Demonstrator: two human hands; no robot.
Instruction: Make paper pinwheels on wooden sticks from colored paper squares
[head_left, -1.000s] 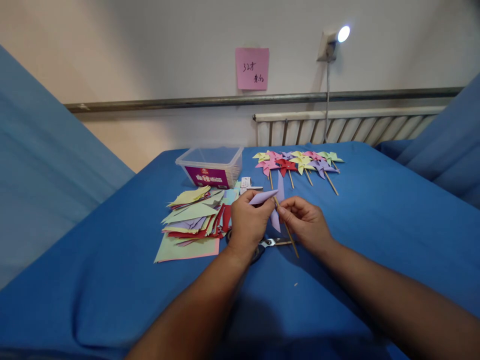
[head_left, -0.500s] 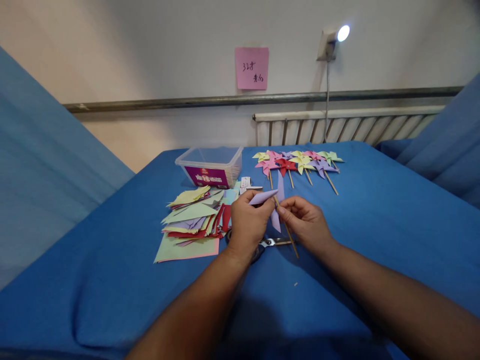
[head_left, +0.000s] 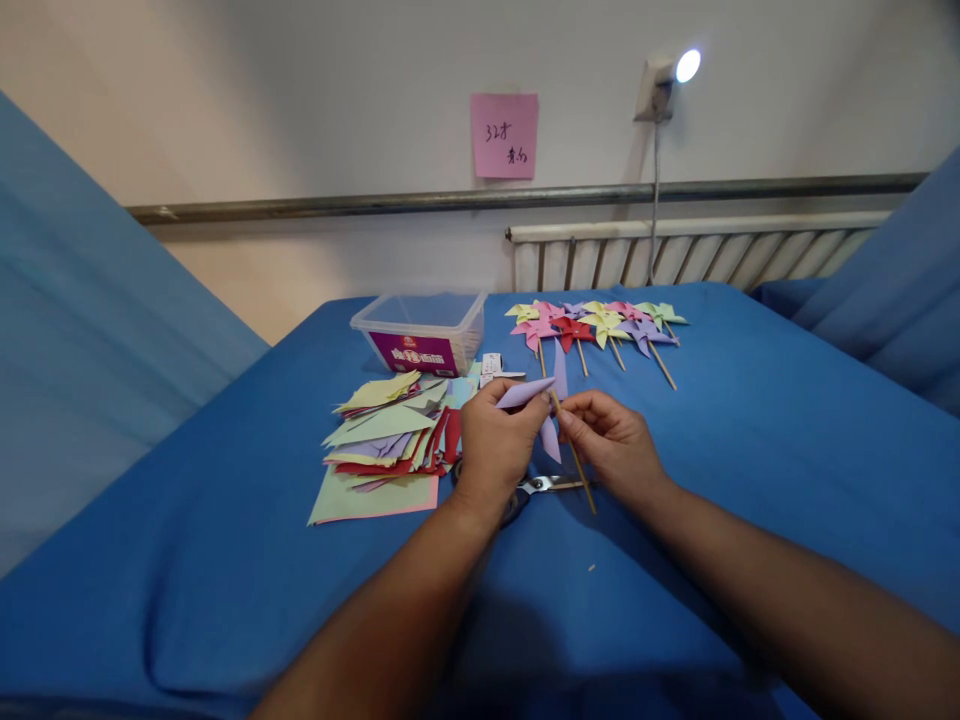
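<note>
Head view: the left hand (head_left: 496,442) is clamped on the purple paper pinwheel (head_left: 550,440), the right hand (head_left: 616,442) on its wooden stick (head_left: 578,468), above the scissors (head_left: 551,483). Paper: likely light, easily creased; grip near centre. Stick: likely stiff; pinch below paper.

Blue-draped table (head_left: 787,450), plastic tub (head_left: 416,353), coloured papers (head_left: 382,430), scissors (head_left: 553,484), pinwheels (head_left: 574,332)

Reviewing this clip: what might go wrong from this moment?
The left hand grips the folded purple paper, so its blades could crease.

The scissors lie on the table just below the wooden stick; the right hand, if lowered, might brush their metal.

The loose paper stack beside the left hand could be knocked and spread.
</note>
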